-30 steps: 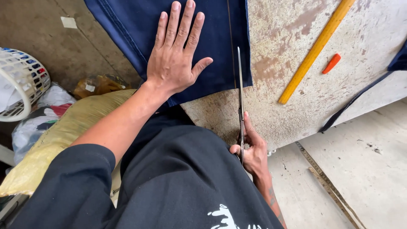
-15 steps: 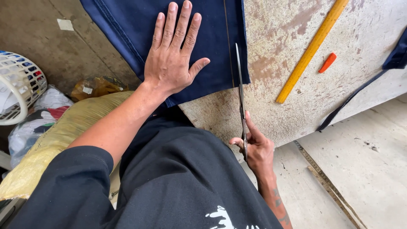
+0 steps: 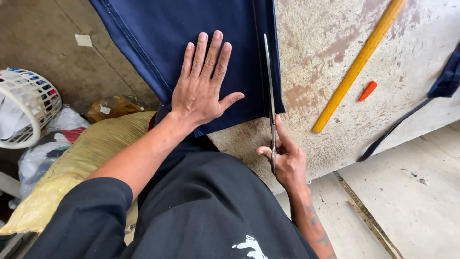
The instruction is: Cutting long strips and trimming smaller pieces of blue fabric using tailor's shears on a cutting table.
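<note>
A dark blue cloth (image 3: 201, 29) lies on a worn, stained table (image 3: 326, 52) and hangs over its near edge. My left hand (image 3: 203, 86) presses flat on the cloth, fingers spread and pointing away from me. My right hand (image 3: 285, 158) grips the handles of long scissors (image 3: 269, 81) at the table's edge. Their blades run along the cloth's right side, a narrow strip of cloth lying to the right of them.
A long yellow ruler (image 3: 357, 64) lies slantwise on the table, with an orange chalk piece (image 3: 367, 90) beside it. More dark cloth (image 3: 448, 76) sits at the right edge. A white basket (image 3: 26, 105), bags and a yellow sack (image 3: 72, 172) stand at the left.
The scissors and my right hand have moved a little further along the cloth's right side. My left hand stays flat on the cloth.
</note>
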